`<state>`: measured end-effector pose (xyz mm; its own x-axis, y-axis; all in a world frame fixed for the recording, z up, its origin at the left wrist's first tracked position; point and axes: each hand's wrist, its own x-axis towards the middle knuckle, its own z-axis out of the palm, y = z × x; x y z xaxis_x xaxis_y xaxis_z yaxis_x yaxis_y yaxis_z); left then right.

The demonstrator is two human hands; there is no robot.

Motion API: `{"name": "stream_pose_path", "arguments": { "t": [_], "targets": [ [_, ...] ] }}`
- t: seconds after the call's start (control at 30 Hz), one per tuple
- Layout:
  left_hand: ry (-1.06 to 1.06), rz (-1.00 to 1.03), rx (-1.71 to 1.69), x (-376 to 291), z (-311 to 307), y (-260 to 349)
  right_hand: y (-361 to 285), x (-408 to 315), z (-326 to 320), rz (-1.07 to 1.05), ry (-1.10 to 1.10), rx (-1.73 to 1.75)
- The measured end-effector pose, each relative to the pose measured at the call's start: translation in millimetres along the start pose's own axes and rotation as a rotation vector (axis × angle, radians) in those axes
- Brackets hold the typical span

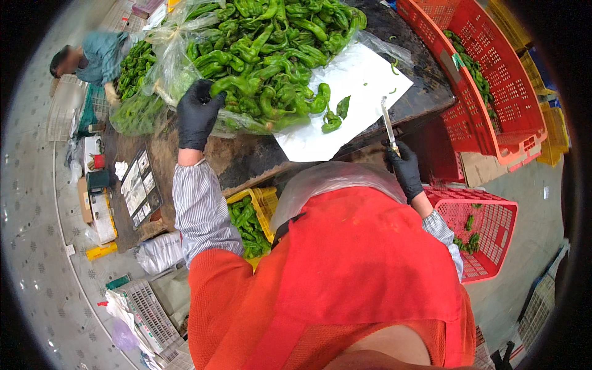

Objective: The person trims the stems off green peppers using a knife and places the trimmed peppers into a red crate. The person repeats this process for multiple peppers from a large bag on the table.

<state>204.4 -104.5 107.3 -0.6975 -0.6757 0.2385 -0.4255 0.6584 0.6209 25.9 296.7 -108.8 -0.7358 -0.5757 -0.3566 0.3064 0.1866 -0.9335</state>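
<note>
In my black-gloved left hand (pixel 200 113) is the end of a curved green pepper (pixel 233 84), pinched between thumb and fingers at the pile's near left edge. A large heap of green peppers (pixel 277 55) lies on clear plastic film over the dark worktable (pixel 245 159). My right hand (pixel 406 169), also gloved in black, holds a narrow-bladed knife (pixel 388 124), its blade pointing away from me over the table edge. Between the hands a white sheet (pixel 340 104) carries a small crooked pepper (pixel 331 121), a loose leaf (pixel 342 107) and stem bits.
Red plastic crates (pixel 502 69) (pixel 497 240) with some peppers stand at the right. A yellow crate (pixel 264 203) of peppers is below the table edge. At far left, a person (pixel 101 58) reaches toward another pepper pile (pixel 136 69). A dark board (pixel 141 185) lies on the table's left.
</note>
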Motion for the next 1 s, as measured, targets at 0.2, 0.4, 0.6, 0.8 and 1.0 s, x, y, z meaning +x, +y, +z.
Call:
{"name": "stream_pose_path", "arguments": {
  "t": [0.2,0.4,0.6,0.8,1.0],
  "targets": [
    [-0.071,0.122,-0.54,-11.7,96.2,125.1,5.8,-2.1,9.5,0.014,-0.01,0.023],
    [-0.697,0.703,-0.496,-76.0,165.1,193.7,2.3,-0.3,10.3,-0.13,0.146,-0.137],
    [-0.154,0.468,0.492,4.6,72.4,68.3,12.5,-9.7,-11.1,0.012,0.099,0.012],
    [-0.185,0.282,0.264,32.1,41.6,-5.6,11.6,-6.6,-4.8,0.026,0.086,0.052],
    [-0.138,-0.042,-0.199,46.9,9.7,-15.9,2.2,-5.7,-2.4,0.035,0.088,0.006]
  ]
}}
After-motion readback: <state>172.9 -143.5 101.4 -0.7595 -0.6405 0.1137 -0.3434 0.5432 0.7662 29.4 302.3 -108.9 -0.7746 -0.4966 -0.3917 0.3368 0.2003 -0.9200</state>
